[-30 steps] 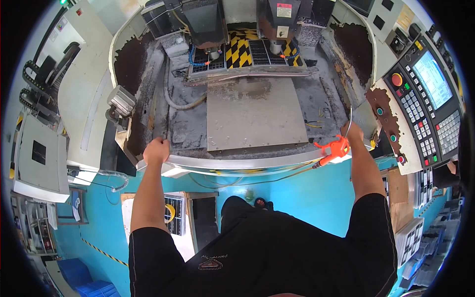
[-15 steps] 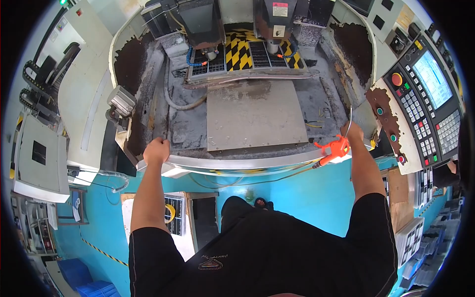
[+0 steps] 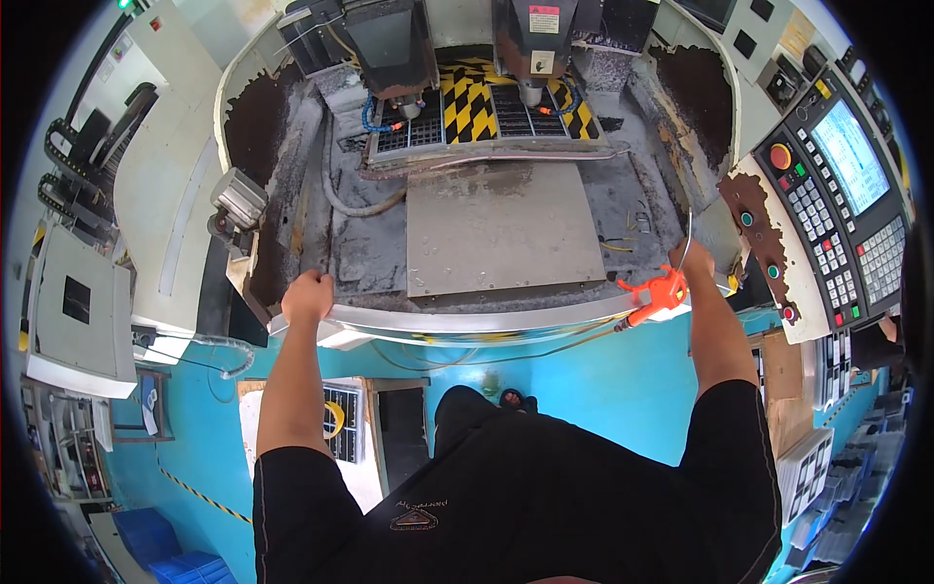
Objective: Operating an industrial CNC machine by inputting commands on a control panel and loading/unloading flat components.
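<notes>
My left hand (image 3: 308, 298) is closed over the front rim (image 3: 467, 319) of a machine's work bay, near its left end. Toward the right end, my right hand (image 3: 694, 261) is curled at the same rim, its fingertips partly hidden. An orange air blow gun (image 3: 664, 290) hangs at the rim right beside it. The gun's thin bent nozzle crosses in front of the right hand, which seems to grip the rim rather than the gun. A flat grey plate (image 3: 501, 229) lies in the bay between my hands.
Two dark spindle heads (image 3: 389, 49) (image 3: 538, 44) stand over a black-and-yellow checkered fixture (image 3: 470, 109) at the back. A control panel (image 3: 837, 185) with a lit screen is at right. The gun's hose (image 3: 545, 358) sags below the rim. Behind my left arm stands a cart (image 3: 375, 380).
Both spindle heads have shifted slightly to the left. My hands, the blow gun and the grey plate stay where they were.
</notes>
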The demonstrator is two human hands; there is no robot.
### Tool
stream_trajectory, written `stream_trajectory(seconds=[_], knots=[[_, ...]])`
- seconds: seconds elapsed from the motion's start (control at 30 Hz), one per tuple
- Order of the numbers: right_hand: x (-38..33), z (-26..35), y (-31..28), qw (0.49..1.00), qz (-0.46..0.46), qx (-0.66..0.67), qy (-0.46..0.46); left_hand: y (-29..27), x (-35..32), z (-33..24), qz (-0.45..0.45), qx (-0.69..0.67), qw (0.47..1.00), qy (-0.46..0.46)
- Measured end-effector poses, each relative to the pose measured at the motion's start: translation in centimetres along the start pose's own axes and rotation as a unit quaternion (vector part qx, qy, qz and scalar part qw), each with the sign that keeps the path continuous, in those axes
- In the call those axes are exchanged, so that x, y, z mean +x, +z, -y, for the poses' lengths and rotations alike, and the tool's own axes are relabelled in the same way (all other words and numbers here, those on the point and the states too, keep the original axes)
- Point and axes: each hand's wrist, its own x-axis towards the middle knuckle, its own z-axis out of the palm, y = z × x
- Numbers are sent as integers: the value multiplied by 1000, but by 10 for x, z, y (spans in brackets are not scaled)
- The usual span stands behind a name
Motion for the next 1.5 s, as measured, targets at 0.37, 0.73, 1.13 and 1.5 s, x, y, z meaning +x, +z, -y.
stream_trajectory(seconds=[0.37, 0.73, 1.13, 1.5], knots=[[-1, -1, -1, 1000, -3, 2, -3, 2, 2, 1, -2, 3, 1000, 2], [-9, 4, -6, 1000, -12, 0, 0, -1, 0, 0, 8, 8, 1000, -1], [-1, 0, 0, 1000, -7, 1, -2, -1, 0, 1, 8, 7, 1000, 2], [-3, 1, -2, 1000, -2, -2, 0, 3, 2, 2, 3, 11, 1000, 6]])
